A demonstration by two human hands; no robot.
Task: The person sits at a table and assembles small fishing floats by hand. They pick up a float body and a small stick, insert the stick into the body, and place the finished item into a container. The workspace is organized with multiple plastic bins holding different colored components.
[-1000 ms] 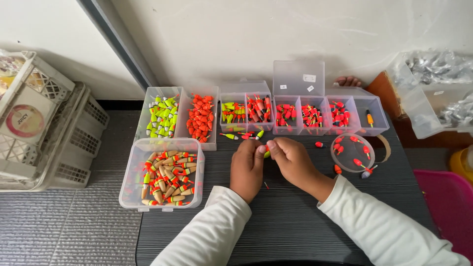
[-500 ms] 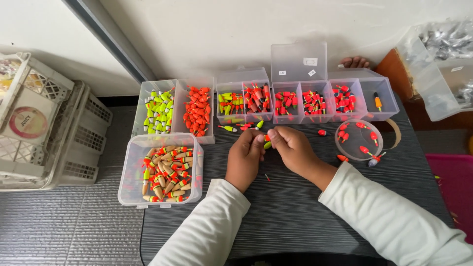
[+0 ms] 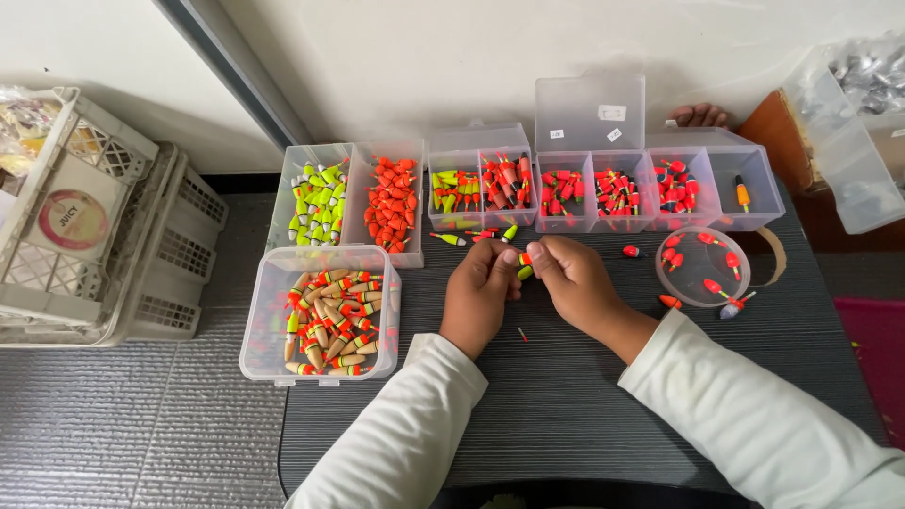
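Fishing float (image 3: 524, 265), small and yellow-green with orange, is pinched between the fingers (image 3: 534, 252) of both my hands, above the dark bench (image 3: 566, 396) and just in front of the row of boxes. My left hand (image 3: 479, 294) and my right hand (image 3: 571, 281) meet at their tips, and they cover most of the float, so I cannot make out its full shape. Both hands are clenched around it.

Seven clear compartments stand in the back row: one with yellow-green floats (image 3: 316, 203), one with plain orange floats (image 3: 390, 202), four with mixed red ones, and the last box (image 3: 745, 179) with a single float. A big clear tub (image 3: 320, 316) at my left holds many tan and orange floats, too many to count. A round clear lid (image 3: 702, 267) at my right holds about five red floats. A few loose floats lie on the bench near the boxes. One tiny red piece (image 3: 521, 334) lies below my hands; what it is I cannot tell. Two white crates (image 3: 104, 245) are cut off at the left edge.
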